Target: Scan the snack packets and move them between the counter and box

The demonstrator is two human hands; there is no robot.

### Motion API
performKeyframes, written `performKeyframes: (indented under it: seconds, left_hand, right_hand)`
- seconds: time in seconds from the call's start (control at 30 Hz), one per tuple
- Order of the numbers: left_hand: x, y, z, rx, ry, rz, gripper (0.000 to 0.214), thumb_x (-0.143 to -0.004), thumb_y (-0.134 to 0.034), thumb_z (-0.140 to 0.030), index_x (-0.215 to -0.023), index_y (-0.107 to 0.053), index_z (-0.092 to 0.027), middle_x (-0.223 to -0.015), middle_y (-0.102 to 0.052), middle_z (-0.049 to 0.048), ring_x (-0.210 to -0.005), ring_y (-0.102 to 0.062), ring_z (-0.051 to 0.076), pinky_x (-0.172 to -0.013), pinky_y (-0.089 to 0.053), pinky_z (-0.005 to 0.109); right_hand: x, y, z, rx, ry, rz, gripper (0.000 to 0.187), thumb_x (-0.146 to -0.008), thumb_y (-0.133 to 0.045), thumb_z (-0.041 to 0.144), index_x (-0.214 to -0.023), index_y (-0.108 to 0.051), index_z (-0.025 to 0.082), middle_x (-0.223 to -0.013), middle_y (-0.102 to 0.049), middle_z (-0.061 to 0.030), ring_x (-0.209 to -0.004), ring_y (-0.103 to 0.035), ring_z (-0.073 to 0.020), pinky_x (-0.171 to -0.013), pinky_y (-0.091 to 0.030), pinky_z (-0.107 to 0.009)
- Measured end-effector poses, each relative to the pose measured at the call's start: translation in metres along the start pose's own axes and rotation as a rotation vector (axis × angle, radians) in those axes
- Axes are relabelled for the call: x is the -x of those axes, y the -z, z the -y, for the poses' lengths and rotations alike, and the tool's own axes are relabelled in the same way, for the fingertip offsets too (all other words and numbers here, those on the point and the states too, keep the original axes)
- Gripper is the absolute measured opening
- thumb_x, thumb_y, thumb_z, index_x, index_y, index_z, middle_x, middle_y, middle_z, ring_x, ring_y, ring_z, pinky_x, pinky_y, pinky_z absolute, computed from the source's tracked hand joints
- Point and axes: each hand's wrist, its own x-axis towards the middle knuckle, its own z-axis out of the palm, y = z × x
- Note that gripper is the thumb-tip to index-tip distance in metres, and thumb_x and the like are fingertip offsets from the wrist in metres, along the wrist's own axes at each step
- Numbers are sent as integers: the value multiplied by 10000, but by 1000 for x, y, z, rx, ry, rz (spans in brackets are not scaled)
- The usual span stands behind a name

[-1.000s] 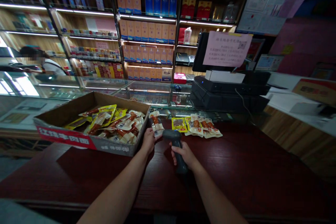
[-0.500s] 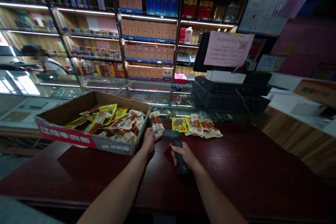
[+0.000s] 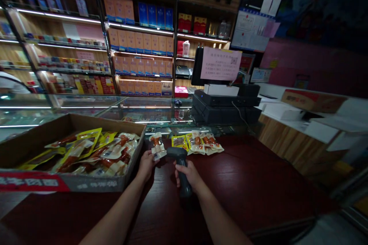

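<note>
My right hand [image 3: 186,174] is wrapped round the grip of a dark barcode scanner [image 3: 184,187], whose head points forward and left. My left hand [image 3: 147,166] pinches the near edge of a clear-and-white vacuum-packed sausage snack [image 3: 157,144] just in front of the scanner head. Left of that hand stands an open cardboard box [image 3: 94,187] holding several yellow and clear snack packets [image 3: 112,153]. A row of similar packs lies beyond the scanner: a yellow packet [image 3: 179,142] and several sausage packs [image 3: 211,142] to its right.
The dark red wooden table [image 3: 244,183] carries these things. Behind it are a glass display counter [image 3: 138,105], a black monitor with a pink notice [image 3: 220,63] and lit shelves of boxes [image 3: 143,42]. To the right is a white-topped counter [image 3: 287,113]. A person's white sleeve [image 3: 13,83] shows at far left.
The view has swung right, so everything sits farther left in the picture. Both hands keep their holds, and the scanner and sausage pack stay close together.
</note>
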Motion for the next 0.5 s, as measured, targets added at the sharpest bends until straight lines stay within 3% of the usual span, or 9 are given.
performKeyframes:
  seconds: [0.2, 0.4, 0.5]
  left_hand:
    - [-15, -48, 9, -243, -67, 157, 172, -696, -577, -219, -847, -567, -138, -703, -616, 23, -585, -569, 122, -523, -435, 214]
    - [-23, -94, 15, -775, -251, 267, 154, -746, -523, -149, -857, -630, -144, -834, -674, 76, -816, -621, 185, -780, -451, 284]
    - [-20, -102, 19, -803, -312, 259, 143, -690, -589, -117, -786, -675, -178, -853, -673, 79, -933, -601, 216, -885, -404, 311]
  right_hand:
    - [11, 19, 37, 23, 92, -138, 412, -607, -703, 409, -877, -521, 156, -472, -564, 54, -331, -489, -102, -343, -442, -229]
    - [30, 49, 62, 32, 167, -252, 414, -602, -706, 403, -876, -518, 156, -479, -566, 57, -333, -492, -103, -335, -454, -231]
    - [36, 60, 65, 11, 178, -294, 426, -601, -713, 409, -883, -521, 155, -482, -569, 55, -334, -496, -104, -335, -458, -233]
